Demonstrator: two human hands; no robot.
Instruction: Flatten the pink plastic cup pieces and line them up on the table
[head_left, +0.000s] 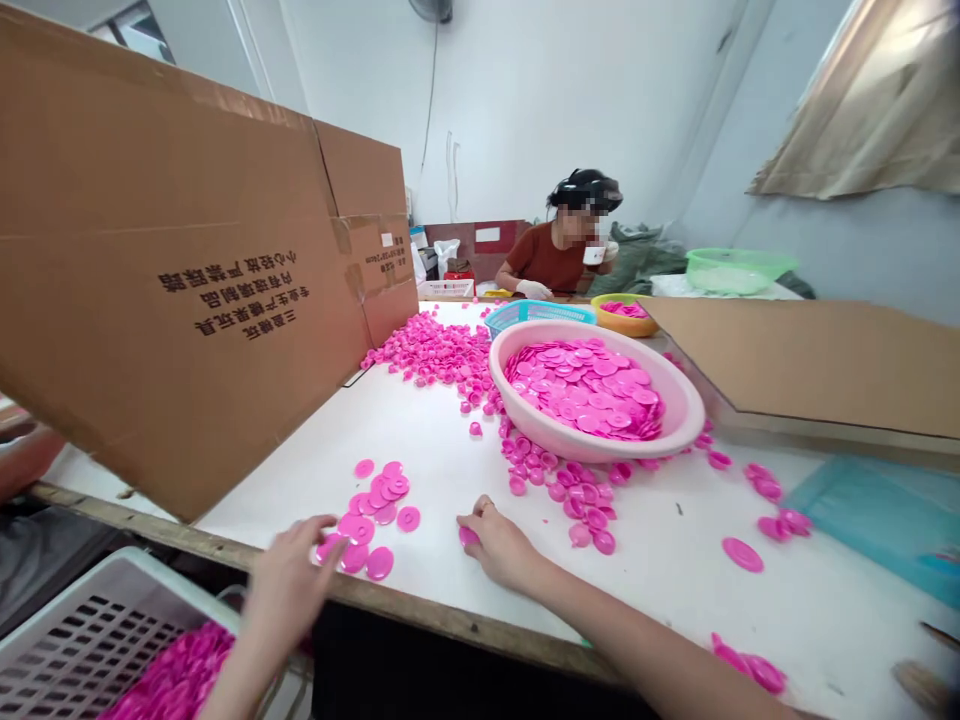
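My left hand [289, 565] is at the table's front edge, thumb and fingers curled around a pink plastic disc [330, 548]. Beside it, several flat, round pink discs [380, 563] lie loosely spread on the white tabletop. My right hand [501, 543] is closed just above the table to the right of these discs. Between its thumb and fingers is a small pink plastic piece [469, 537], mostly covered, so its shape is unclear. Small pink cup-shaped pieces [581, 495] are scattered beyond my right hand.
A pale pink basin [682, 440] full of discs stands mid-table, with a heap of small cups [442, 350] behind. A large cardboard box [247, 400] leans at left. Below is a white basket [112, 590]. Cardboard [810, 350] lies right; a person [551, 250] sits opposite, holding a cup.
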